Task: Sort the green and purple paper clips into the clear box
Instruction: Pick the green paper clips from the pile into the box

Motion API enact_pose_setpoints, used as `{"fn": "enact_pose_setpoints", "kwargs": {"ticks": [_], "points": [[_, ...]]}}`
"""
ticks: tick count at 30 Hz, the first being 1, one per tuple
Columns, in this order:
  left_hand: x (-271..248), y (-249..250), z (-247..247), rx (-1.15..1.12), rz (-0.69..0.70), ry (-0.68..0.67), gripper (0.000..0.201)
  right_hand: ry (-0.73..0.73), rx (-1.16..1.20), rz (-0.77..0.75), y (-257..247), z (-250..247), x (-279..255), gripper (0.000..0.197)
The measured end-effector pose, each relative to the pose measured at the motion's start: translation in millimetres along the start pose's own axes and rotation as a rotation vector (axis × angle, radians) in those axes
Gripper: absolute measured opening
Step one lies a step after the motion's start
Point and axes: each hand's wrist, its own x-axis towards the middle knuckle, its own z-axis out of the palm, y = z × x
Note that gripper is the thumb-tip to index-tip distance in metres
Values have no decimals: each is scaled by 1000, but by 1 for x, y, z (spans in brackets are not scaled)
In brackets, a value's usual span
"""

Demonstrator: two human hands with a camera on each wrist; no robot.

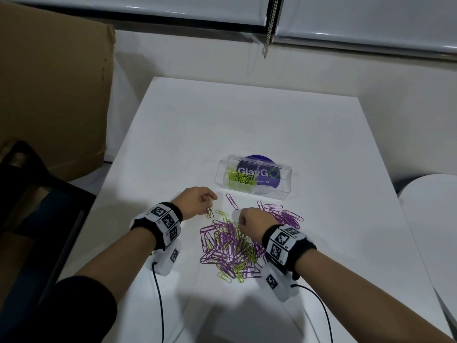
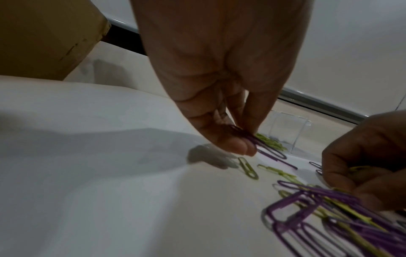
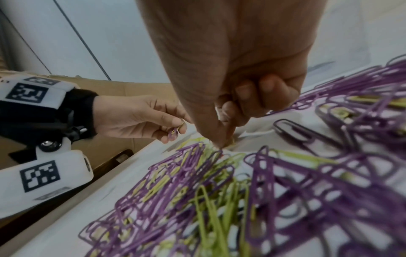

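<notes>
A clear two-compartment box stands mid-table, with green clips in its left half. In front of it lies a mixed pile of purple and green clips, with a purple-only heap to the right. My left hand hovers left of the pile and pinches purple clips that hang from its fingertips. My right hand is curled at the pile's far edge, thumb and forefinger pinching a green clip.
A cardboard box and a dark chair stand left of the table. A purple printed disc lies under the clear box. A round white surface sits at the right. Loose clips lie between my hands.
</notes>
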Motion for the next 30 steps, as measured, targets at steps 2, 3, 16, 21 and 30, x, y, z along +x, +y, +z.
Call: {"fn": "enact_pose_setpoints", "kwargs": {"ticks": [2, 3, 16, 21, 30], "points": [[1, 2, 2, -13, -1, 25, 17, 3, 51, 0, 6, -1, 0, 6], [2, 3, 2, -11, -2, 46, 17, 8, 93, 7, 10, -2, -1, 5], [4, 21, 11, -109, -36, 46, 24, -42, 323, -28, 21, -16, -8, 21], [3, 10, 1, 87, -78, 47, 14, -148, 43, -251, 14, -12, -19, 17], [-9, 4, 12, 498, -144, 32, 36, -132, -77, -294, 14, -1, -20, 17]]}}
